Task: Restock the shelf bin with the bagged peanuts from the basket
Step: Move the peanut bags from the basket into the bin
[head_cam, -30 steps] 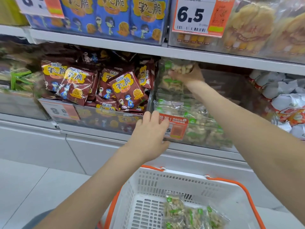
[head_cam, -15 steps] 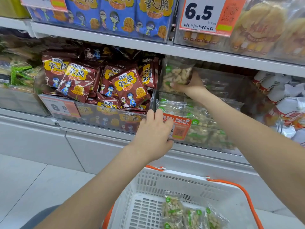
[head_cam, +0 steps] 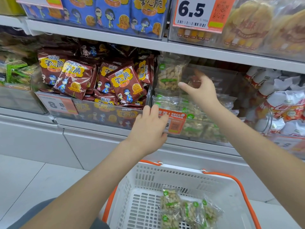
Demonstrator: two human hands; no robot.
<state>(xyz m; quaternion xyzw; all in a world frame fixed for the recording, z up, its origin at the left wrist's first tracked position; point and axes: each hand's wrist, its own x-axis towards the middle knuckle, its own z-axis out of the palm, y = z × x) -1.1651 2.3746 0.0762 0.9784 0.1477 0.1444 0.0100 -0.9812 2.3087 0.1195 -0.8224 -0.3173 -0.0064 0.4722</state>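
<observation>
The shelf bin [head_cam: 203, 129] is clear, glossy plastic, and the peanut bags [head_cam: 170, 75] in it are thin transparent film with a slight sheen, like the bags [head_cam: 189, 210] lying in the near basket [head_cam: 143, 195], which is matt white perforated plastic with a smooth orange handle [head_cam: 247, 194]. To the left, the brown snack packs [head_cam: 125, 85] are shiny printed foil. The shelf edge [head_cam: 99, 36] looks like smooth, matt, painted white metal, and the price label [head_cam: 196, 14] is printed card or paper.

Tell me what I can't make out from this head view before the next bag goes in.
- Price on the peanut bin's tag: left hand covers its digits.
- Right hand: motion-blurred; contact with the upright peanut bag unclear.
- Bags in the basket: bottom edge cuts the pile, so no count.
- Bin's back: hidden by the shelf above.
</observation>
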